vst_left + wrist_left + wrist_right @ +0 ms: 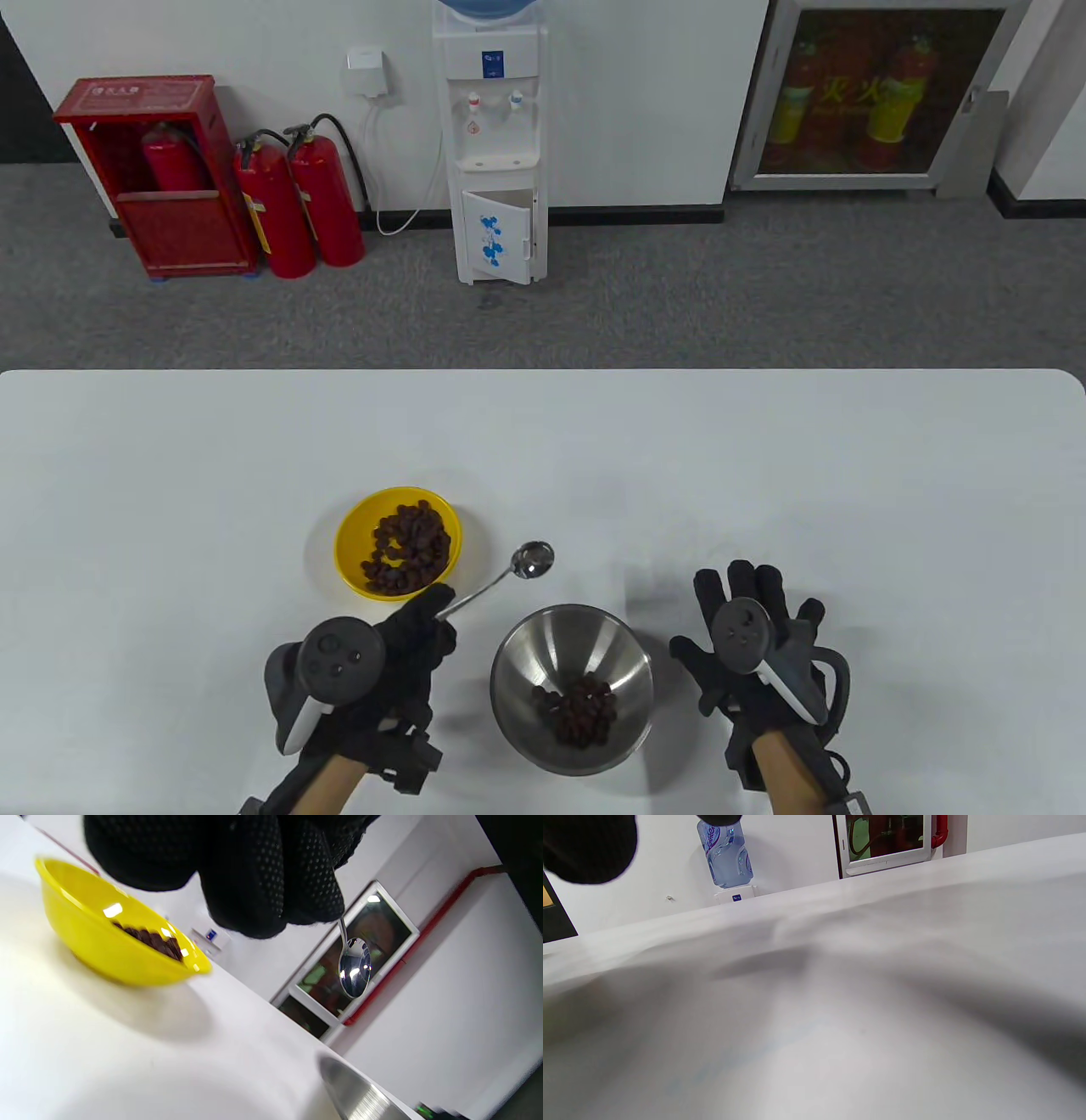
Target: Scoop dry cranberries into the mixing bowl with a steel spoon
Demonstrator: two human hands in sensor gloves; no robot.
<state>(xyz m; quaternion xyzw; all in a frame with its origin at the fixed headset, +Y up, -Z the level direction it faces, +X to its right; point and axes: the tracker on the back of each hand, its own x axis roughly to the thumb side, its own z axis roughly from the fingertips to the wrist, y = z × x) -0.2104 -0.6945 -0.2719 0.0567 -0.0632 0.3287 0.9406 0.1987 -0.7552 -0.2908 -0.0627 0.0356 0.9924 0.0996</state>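
Here, noted steel spoon (509,575) pinched at handle end by left hand (365,671), held clear of table (764,475); long axis up and to the right, spoon bowl seemingly empty, poised between yellow bowl (349,535) and mixing bowl (517,654). Yellow bowl just left of spoon head, nearer left hand. Right hand (751,649) flat on table, fingers spread, gripping nothing, just right of mixing bowl. Dry cranberries (407,548) heaped in yellow bowl; smaller pile in mixing bowl.
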